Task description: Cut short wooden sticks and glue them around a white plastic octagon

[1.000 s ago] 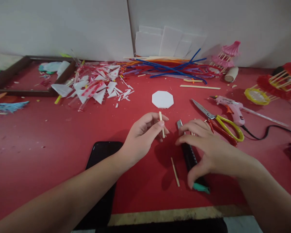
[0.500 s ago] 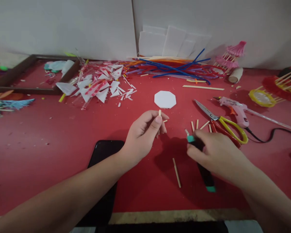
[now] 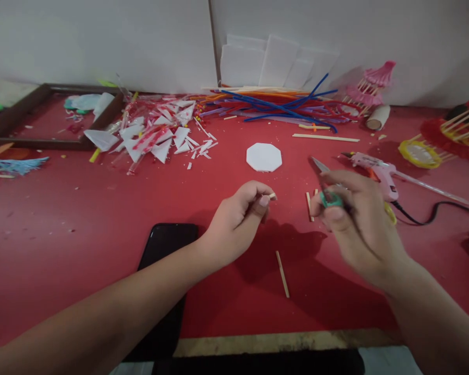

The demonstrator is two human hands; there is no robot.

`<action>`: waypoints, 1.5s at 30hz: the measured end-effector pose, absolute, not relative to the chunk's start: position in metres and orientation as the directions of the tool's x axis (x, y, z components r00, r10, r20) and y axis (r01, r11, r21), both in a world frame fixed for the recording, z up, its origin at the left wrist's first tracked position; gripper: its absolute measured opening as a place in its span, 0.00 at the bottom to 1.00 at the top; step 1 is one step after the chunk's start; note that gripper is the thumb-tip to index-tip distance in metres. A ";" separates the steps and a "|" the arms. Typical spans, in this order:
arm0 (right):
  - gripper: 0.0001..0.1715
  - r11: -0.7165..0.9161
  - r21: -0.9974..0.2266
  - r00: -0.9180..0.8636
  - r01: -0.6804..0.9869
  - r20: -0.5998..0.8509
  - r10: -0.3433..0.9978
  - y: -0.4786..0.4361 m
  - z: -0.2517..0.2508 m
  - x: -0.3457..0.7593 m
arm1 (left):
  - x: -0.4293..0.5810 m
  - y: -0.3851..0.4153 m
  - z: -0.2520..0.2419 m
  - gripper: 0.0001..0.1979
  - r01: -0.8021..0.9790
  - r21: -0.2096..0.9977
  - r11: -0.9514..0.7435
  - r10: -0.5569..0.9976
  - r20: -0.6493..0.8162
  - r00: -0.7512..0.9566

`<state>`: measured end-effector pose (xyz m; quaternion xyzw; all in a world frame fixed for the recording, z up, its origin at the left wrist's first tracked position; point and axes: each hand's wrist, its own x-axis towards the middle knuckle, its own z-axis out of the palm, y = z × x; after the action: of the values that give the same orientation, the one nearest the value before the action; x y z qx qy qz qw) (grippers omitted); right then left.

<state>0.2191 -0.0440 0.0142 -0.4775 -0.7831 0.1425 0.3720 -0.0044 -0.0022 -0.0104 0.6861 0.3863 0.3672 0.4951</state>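
Note:
My left hand (image 3: 240, 216) is closed in a pinch on a short wooden stick (image 3: 272, 196), of which only the tip shows. My right hand (image 3: 355, 221) is raised off the red table (image 3: 62, 229) and wrapped round a black utility knife with a green end (image 3: 330, 199); the hand is a little blurred. A loose wooden stick (image 3: 282, 274) lies between my hands, and short stick pieces (image 3: 308, 205) lie left of my right hand. A white octagon cutout (image 3: 263, 157) lies beyond both hands.
A black phone (image 3: 162, 260) lies under my left forearm. Yellow-handled scissors (image 3: 389, 212) and a pink glue gun (image 3: 375, 170) with its cord sit at the right. White scraps (image 3: 156, 138), coloured pipe cleaners (image 3: 277, 107), a dark frame (image 3: 42, 120) and small stick-and-fringe models (image 3: 445, 135) line the back.
My right hand picked the utility knife up off the table and lifted it. My left hand turned, so the stick it pinches now shows only its tip.

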 end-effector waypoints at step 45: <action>0.11 0.719 -0.383 -0.462 0.579 0.573 0.677 -0.042 0.014 0.205 | -0.007 -0.001 0.002 0.08 -0.112 0.978 -0.178 0.826 0.210 0.523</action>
<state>0.2052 -0.0416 0.0137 -0.3685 -0.8523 0.0667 0.3651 -0.0071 -0.0008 0.0016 0.6522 0.2739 0.4046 0.5796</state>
